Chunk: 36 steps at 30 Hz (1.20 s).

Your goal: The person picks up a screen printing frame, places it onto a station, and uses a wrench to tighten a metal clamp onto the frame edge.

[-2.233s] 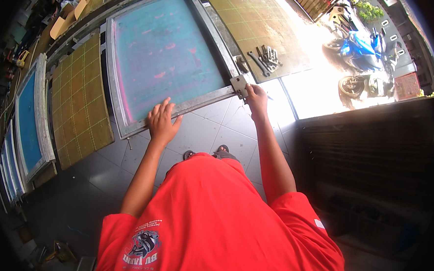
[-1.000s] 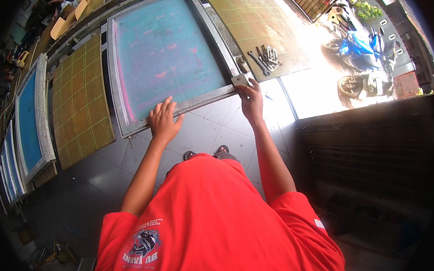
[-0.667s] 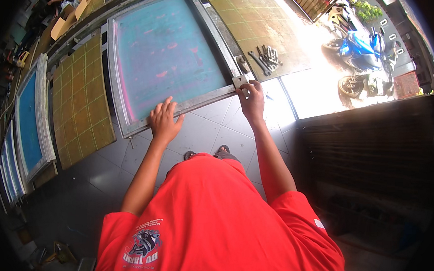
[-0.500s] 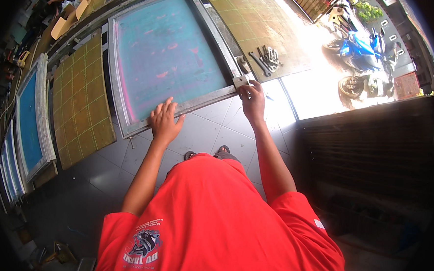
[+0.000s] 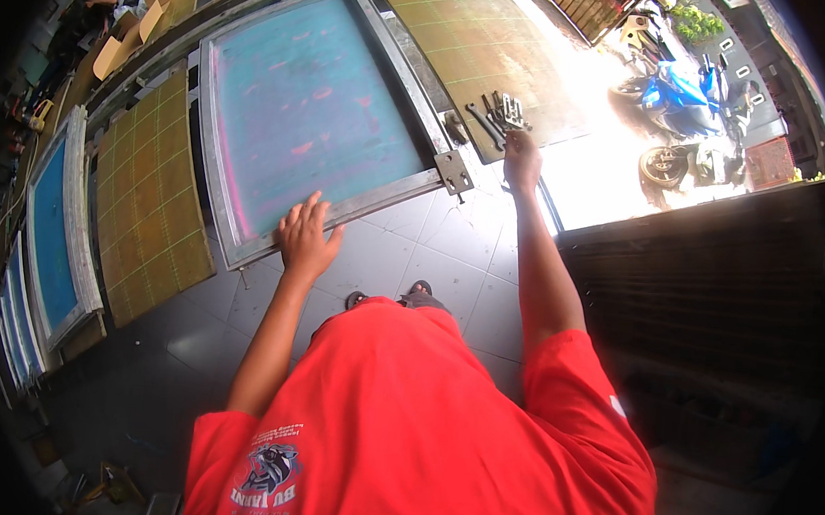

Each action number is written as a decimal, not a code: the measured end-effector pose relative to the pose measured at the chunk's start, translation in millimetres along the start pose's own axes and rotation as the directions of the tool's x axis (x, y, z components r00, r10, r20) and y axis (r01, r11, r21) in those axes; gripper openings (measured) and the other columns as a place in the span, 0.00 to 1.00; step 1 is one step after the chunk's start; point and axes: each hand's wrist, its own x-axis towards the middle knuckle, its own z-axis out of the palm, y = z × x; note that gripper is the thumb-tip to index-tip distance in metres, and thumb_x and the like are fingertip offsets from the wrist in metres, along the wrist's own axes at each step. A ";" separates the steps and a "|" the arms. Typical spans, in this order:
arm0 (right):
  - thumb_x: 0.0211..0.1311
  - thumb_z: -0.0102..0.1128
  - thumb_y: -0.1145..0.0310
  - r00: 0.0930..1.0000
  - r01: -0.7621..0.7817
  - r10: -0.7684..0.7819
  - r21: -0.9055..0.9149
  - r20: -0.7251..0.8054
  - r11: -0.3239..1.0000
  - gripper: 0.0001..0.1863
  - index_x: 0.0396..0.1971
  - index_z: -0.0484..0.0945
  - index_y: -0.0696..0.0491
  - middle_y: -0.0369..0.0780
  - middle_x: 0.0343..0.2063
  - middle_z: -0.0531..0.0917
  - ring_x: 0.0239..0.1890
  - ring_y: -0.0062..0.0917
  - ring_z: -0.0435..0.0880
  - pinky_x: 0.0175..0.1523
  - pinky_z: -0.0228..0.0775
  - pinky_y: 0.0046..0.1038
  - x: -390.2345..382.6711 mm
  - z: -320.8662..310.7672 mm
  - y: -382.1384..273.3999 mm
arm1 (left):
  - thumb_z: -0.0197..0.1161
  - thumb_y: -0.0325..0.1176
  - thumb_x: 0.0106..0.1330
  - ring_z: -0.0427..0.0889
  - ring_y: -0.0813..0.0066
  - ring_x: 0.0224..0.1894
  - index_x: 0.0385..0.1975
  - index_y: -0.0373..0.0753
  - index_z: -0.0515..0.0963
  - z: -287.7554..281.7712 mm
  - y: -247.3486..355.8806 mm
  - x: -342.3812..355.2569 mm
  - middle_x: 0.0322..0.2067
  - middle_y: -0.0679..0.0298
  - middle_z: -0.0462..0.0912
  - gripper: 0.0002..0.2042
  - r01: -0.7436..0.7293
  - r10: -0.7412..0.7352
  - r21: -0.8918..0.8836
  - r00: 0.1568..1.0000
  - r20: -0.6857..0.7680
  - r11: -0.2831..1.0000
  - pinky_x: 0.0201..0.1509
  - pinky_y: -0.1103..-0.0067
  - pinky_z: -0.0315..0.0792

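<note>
A large screen-printing frame (image 5: 326,214) with a metal rim and a teal, pink-stained mesh (image 5: 299,102) lies in front of me. My left hand (image 5: 308,241) rests on its near edge, fingers spread, the tips over the mesh. At the frame's near right corner sits a metal bracket plate (image 5: 453,171) with holes and a bolt hanging below. My right hand (image 5: 522,163) is at the near edge of a yellowish board (image 5: 499,38), right by a wrench (image 5: 486,127) and several small metal brackets (image 5: 509,111). Its fingertips blend into these pieces, so a grip cannot be made out.
Left of the frame is a gridded board (image 5: 150,197), then another blue screen frame (image 5: 58,225). Cardboard boxes (image 5: 130,38) and a person (image 5: 95,3) are at the far left. A dark slatted bench (image 5: 700,282) stands right; motorbikes (image 5: 682,99) are parked beyond in bright light.
My right hand has left the bracket at the frame's corner and moved right and away from me to the tools on the board. The left hand stays on the frame's edge.
</note>
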 end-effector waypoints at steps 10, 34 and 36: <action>0.63 0.55 0.66 0.975 0.177 -0.143 -0.203 0.172 0.963 0.17 0.50 0.78 0.53 0.46 0.43 0.82 0.48 0.43 0.79 0.52 0.70 0.37 20.8 13.3 8.7 | 0.62 0.46 0.58 0.68 0.61 0.59 0.49 0.41 0.74 -0.2 -2.6 -0.8 0.61 0.65 0.70 0.22 -0.020 0.021 0.076 1.000 -0.013 0.997 0.60 0.65 0.58; 0.50 0.70 0.72 0.972 0.204 -0.218 0.141 0.093 0.969 0.26 0.50 0.73 0.60 0.48 0.47 0.78 0.48 0.41 0.79 0.53 0.71 0.34 -123.4 3.6 -53.9 | 0.62 0.44 0.58 0.67 0.59 0.61 0.50 0.41 0.74 0.9 -2.9 -0.1 0.62 0.65 0.69 0.22 -0.008 0.008 0.035 1.000 -0.005 0.999 0.60 0.63 0.58; 0.50 0.70 0.72 0.973 0.208 -0.219 0.141 0.072 0.968 0.25 0.49 0.73 0.60 0.48 0.47 0.78 0.49 0.41 0.78 0.54 0.71 0.35 -126.1 6.0 -53.1 | 0.62 0.44 0.58 0.67 0.59 0.61 0.50 0.41 0.74 1.1 -3.3 -0.6 0.62 0.65 0.69 0.22 -0.007 0.007 0.041 1.000 -0.005 0.999 0.60 0.63 0.58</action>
